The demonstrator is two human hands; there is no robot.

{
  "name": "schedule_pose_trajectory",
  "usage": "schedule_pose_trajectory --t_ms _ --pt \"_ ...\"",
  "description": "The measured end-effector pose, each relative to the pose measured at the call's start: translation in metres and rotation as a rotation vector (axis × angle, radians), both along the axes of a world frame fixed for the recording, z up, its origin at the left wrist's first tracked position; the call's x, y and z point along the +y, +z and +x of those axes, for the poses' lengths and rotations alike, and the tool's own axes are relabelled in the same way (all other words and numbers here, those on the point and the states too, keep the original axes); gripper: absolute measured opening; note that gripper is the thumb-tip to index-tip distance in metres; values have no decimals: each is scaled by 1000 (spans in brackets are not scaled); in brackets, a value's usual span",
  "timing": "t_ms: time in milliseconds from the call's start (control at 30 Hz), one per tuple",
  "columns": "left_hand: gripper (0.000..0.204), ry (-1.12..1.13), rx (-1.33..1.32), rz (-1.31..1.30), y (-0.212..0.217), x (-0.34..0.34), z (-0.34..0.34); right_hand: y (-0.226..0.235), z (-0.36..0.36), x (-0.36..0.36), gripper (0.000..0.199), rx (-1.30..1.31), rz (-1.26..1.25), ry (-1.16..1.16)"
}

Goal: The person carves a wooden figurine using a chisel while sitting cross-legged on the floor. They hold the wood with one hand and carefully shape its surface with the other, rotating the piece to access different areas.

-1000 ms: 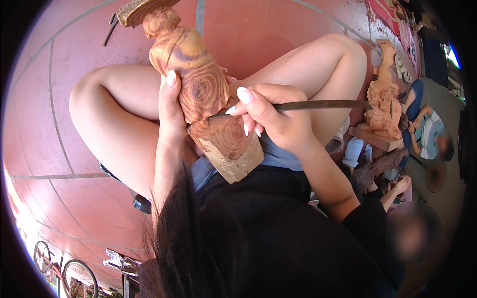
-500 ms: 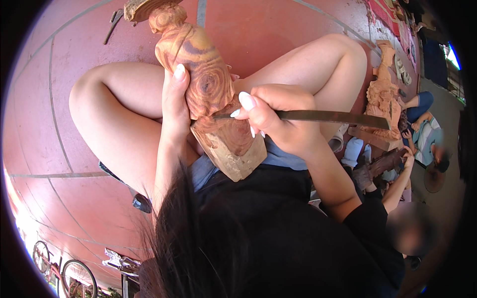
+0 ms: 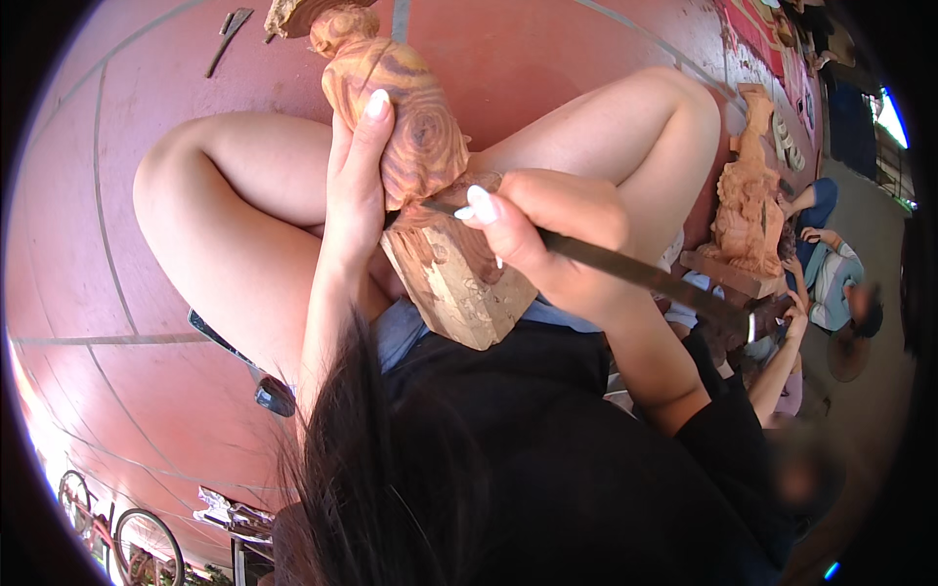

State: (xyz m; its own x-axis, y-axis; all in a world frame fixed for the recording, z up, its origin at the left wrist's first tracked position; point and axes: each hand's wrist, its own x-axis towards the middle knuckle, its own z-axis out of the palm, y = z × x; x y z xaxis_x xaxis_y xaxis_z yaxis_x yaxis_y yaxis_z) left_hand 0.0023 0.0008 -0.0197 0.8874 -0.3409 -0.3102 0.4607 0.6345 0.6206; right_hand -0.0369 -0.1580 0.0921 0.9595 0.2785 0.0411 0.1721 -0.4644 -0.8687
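Observation:
A carved wooden figure [image 3: 420, 127] with swirling grain lies tilted across my lap, its squared block base [image 3: 464, 283] towards my body. My left hand [image 3: 359, 171] is closed round the left side of the figure's lower part, thumb on top; its other fingers are mostly hidden beneath. My right hand [image 3: 557, 230] grips a long, flat, dark metal carving tool [image 3: 655, 278] between thumb and fingers. The tool's narrow tip meets the wood in the groove where figure and base join. Its other end points out to the right, over my forearm.
Several thin tools [image 3: 229, 39] lie on the red tiled floor [image 3: 244, 68] at the far left. Another carved wooden sculpture [image 3: 747, 195] stands at the right, with people [image 3: 835, 273] seated beyond it. A bicycle [image 3: 147, 547] is at the lower left.
The figure has shifted slightly right, and my left thumb sits higher on it. The tool's outer end has swung down towards me, with its tip still at the groove.

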Motion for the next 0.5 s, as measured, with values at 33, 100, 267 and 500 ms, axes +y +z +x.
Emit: schedule_pose_trajectory --t_ms 33,100,267,500 --pt "50 31 -25 40 3 -2 -1 3 0 -4 27 45 49 -5" --pt "48 105 -65 109 16 -7 -1 5 2 -3 28 74 25 -29" --pt "46 100 -74 94 14 -7 3 -2 5 5 29 -34 -3 -13" --pt "55 95 -62 155 20 -19 3 13 15 5 28 -29 -94 19"
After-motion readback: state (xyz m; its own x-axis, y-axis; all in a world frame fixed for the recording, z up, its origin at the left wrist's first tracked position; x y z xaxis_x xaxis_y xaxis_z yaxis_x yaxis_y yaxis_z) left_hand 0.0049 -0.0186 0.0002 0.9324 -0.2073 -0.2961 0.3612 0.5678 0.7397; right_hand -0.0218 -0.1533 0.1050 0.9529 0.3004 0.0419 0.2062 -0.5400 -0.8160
